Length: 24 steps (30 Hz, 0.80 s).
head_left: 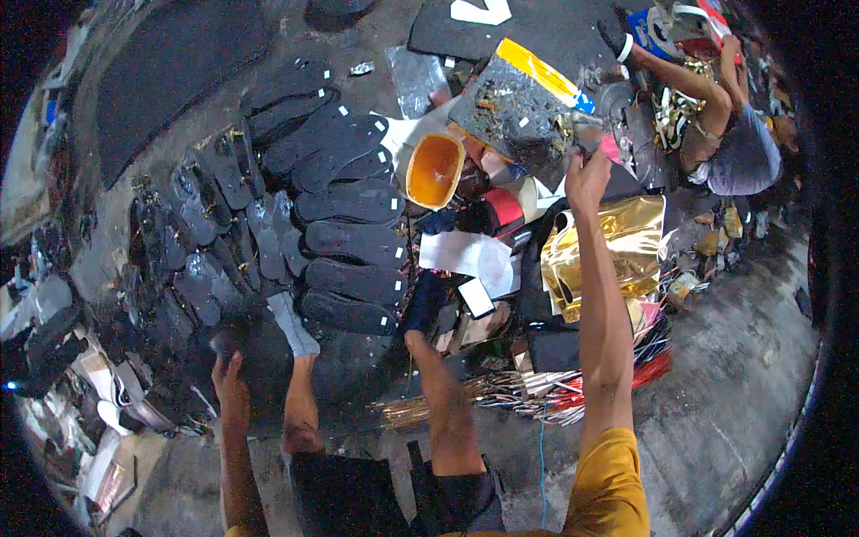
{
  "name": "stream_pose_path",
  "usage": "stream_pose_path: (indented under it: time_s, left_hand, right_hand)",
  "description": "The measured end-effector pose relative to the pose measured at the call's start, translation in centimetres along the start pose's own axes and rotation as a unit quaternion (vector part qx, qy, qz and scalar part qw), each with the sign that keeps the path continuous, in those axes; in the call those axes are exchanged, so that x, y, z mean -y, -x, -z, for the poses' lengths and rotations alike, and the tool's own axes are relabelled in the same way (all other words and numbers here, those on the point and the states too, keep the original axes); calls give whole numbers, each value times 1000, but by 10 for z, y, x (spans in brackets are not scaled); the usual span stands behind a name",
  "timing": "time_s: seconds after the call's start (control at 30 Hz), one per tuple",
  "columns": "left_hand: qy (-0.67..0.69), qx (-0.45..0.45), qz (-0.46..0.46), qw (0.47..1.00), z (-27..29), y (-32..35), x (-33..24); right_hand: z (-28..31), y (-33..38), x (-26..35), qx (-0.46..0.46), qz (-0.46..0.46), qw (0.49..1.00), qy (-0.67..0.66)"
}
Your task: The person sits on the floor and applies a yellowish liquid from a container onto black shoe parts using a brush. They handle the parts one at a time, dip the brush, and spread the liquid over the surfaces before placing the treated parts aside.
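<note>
My right hand [588, 182] reaches far forward, its fingers closed on what looks like a flat brush [587, 132] above the edge of a smeared dark board [514, 112]. To its left stands a tub of orange-brown stuff [436, 168]. Down at the left, my left hand [232, 390] grips a dark sole-like piece [230, 341], blurred and partly lost against the dark ground. Dark flat soles [352, 240] with small white tags lie in a fan in front of me. Farther left is a cluster of shiny dark soles [199, 277].
Gold foil sheets [644, 234] lie under my right forearm. A white phone-like rectangle [477, 298] rests near my dark-socked foot. Thin sticks [528, 389] are heaped below it. At the upper right another person's arm [684, 82] and leg show beside cans [651, 34].
</note>
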<state>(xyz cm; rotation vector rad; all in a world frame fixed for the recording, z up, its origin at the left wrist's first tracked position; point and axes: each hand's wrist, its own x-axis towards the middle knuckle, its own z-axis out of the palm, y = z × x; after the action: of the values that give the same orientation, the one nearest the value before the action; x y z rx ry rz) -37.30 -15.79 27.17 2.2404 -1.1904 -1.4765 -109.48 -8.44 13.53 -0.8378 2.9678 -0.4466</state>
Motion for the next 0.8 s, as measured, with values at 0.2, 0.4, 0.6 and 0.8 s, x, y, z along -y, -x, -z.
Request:
stream_pose_path:
  time_s: [0.2,0.4,0.6,0.8]
  left_hand:
    - [-37,91,-95,991,-82,-51,-57]
    - [173,302,-42,937,-189,-48,-138]
    - [178,333,-51,925,-224,-59,-155]
    - [289,447,74,843,-315,-64,-76]
  right_hand:
    - [18,89,62,153,41,952,-261]
    - [43,208,164,471,-55,731,-491]
    - [56,212,170,417,-84,814,-395]
    - [115,189,56,74,-125,924,-354]
